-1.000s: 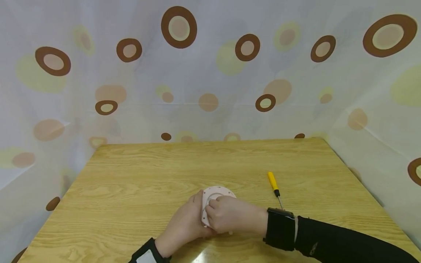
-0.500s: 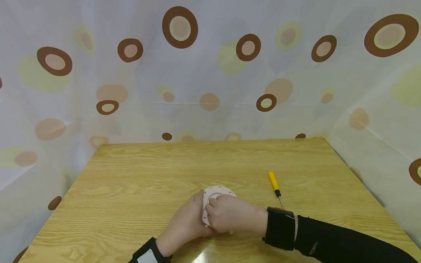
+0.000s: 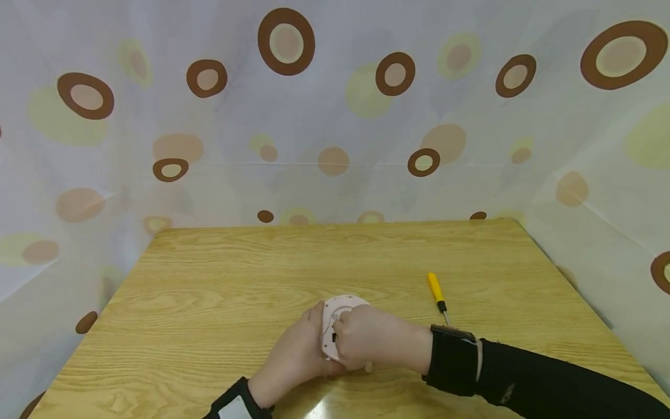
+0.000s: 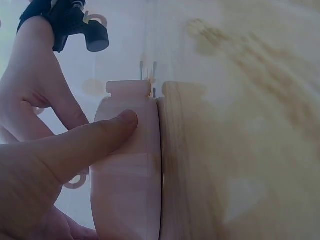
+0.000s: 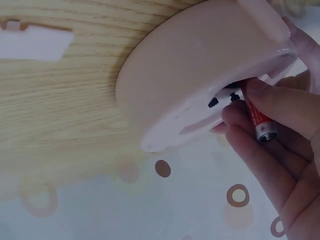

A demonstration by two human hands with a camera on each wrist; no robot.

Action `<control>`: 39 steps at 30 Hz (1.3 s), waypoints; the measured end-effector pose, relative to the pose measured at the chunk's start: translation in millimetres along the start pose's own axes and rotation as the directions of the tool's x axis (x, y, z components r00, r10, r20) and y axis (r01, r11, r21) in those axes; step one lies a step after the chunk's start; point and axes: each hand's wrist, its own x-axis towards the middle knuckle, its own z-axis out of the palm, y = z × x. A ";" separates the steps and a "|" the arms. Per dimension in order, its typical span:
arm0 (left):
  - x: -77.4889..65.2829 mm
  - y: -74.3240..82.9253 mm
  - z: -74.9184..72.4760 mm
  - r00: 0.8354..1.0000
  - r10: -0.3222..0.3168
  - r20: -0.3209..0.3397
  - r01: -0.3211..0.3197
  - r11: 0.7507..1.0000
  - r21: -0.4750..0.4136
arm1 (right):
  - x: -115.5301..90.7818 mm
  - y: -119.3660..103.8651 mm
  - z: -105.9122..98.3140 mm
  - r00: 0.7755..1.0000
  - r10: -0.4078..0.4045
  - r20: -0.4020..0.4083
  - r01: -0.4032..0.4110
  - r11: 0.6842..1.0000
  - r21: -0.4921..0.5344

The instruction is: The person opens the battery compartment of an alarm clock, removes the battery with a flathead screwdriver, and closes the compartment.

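A pink round plastic device (image 3: 346,301) stands on the table with its backside turned toward my right hand. Along its rim my left hand (image 3: 297,347) grips it, the thumb lying across the pink side wall (image 4: 127,175) in the left wrist view. A red battery (image 5: 257,114) with a silver end is pinched between the thumb and fingers of my right hand (image 3: 373,337). The battery's far end meets a dark opening in the back, next to small black parts (image 5: 213,103). How deep it sits in there is hidden.
A screwdriver (image 3: 435,289) with a yellow handle lies right of the device, its tip hidden behind my right wrist. In the right wrist view a pale flat plastic piece (image 5: 35,44) lies on the wooden table (image 3: 235,273). Patterned cloth (image 3: 335,116) surrounds the table's back and sides.
My right hand has shifted slightly right and up over the device, uncovering more of its back and a dark slot. My left hand stays where it was; the screwdriver has not moved.
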 end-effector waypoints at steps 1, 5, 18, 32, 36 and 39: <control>-0.3 0.3 -0.3 1.000 -0.004 0.002 0.004 1.000 0.001 | -1.1 0.5 -1.2 1.000 0.009 0.011 -0.009 1.000 0.010; -1.2 1.1 -0.2 1.000 -0.014 -0.003 0.014 1.000 0.001 | -9.1 5.0 -5.4 0.998 0.027 0.053 -0.028 0.999 0.029; -1.5 2.7 -0.4 1.000 0.003 -0.017 -0.004 1.000 -0.014 | -40.4 24.4 -5.0 0.992 0.108 0.061 -0.115 0.986 0.118; -1.3 2.0 1.4 1.000 -0.023 -0.005 0.023 1.000 -0.001 | -84.0 41.6 23.1 0.969 0.231 0.089 -0.238 0.969 0.074; -1.1 1.6 1.9 1.000 -0.023 -0.005 0.023 1.000 0.009 | -94.9 45.7 32.5 0.958 0.258 0.123 -0.273 0.953 0.131; -1.0 1.9 1.5 0.999 -0.032 -0.002 0.032 0.999 0.010 | -103.6 49.2 41.7 0.954 0.280 0.104 -0.293 0.945 0.143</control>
